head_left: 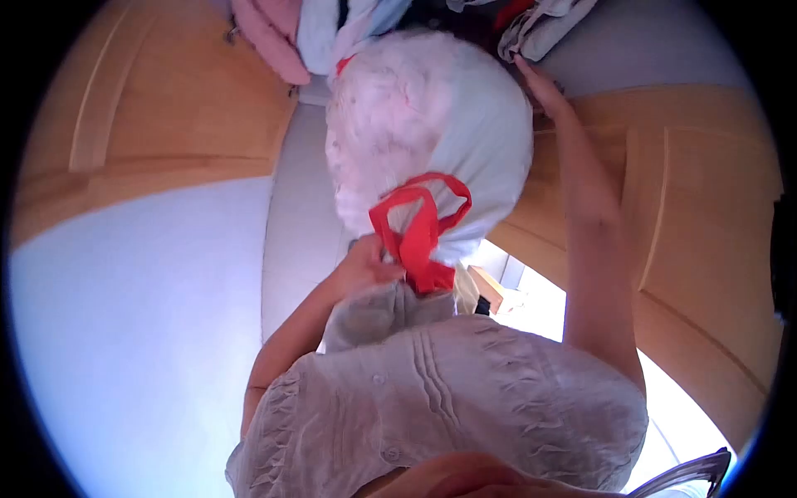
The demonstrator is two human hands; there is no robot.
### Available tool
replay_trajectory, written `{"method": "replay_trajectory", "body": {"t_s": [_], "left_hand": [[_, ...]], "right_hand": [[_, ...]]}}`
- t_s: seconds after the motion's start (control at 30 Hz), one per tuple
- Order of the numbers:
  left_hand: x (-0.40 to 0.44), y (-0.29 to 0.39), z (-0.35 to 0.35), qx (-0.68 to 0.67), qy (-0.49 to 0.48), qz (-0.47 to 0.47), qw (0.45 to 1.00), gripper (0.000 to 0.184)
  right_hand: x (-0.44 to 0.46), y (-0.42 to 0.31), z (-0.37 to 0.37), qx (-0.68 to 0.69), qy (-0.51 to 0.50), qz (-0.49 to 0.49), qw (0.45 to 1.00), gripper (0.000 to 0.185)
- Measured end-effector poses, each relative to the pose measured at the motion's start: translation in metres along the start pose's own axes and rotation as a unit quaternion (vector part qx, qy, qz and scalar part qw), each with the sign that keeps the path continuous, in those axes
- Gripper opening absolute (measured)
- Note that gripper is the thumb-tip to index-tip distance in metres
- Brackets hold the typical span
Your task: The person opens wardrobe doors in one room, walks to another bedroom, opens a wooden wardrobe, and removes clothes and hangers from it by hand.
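Note:
A large, full white bag point(481, 124) with red drawstring handles point(419, 236) bulges in front of me at the cupboard opening. My left hand point(369, 264) is closed at the lower end of the bag, beside the red drawstring, with its fingers partly hidden. My right hand point(541, 90) is raised to the right of the bag. Its fingers are stretched up and touch the edge of a pale folded cloth point(548, 33), and the fingertips are hard to make out.
Wooden cupboard doors stand on the left point(183, 100) and right point(714, 216). Pink clothing point(270, 37) and pale blue clothing point(318, 37) sit at the top of the cupboard. A grey panel point(303, 191) runs down left of the bag. Below right, a wooden piece point(487, 286) shows.

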State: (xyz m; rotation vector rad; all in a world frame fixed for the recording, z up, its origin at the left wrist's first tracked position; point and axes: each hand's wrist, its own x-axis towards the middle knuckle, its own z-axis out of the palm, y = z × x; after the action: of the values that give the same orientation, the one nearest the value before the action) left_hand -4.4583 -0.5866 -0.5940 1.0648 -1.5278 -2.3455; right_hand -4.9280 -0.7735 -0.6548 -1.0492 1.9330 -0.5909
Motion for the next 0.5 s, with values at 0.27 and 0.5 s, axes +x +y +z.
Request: {"method": "replay_trajectory", "body": {"t_s": [0.27, 0.5], "left_hand": [[-0.167, -0.055, 0.057, -0.289, 0.137, -0.078, 0.944, 0.051], [-0.248, -0.236, 0.055, -0.452, 0.348, -0.165, 0.804, 0.055]], "right_hand": [[-0.124, 0.025, 0.121, 0.093, -0.303, 0.180, 0.931, 0.101], [-0.196, 0.010, 0.303, -0.006, -0.495, 0.165, 0.853, 0.091]]}}
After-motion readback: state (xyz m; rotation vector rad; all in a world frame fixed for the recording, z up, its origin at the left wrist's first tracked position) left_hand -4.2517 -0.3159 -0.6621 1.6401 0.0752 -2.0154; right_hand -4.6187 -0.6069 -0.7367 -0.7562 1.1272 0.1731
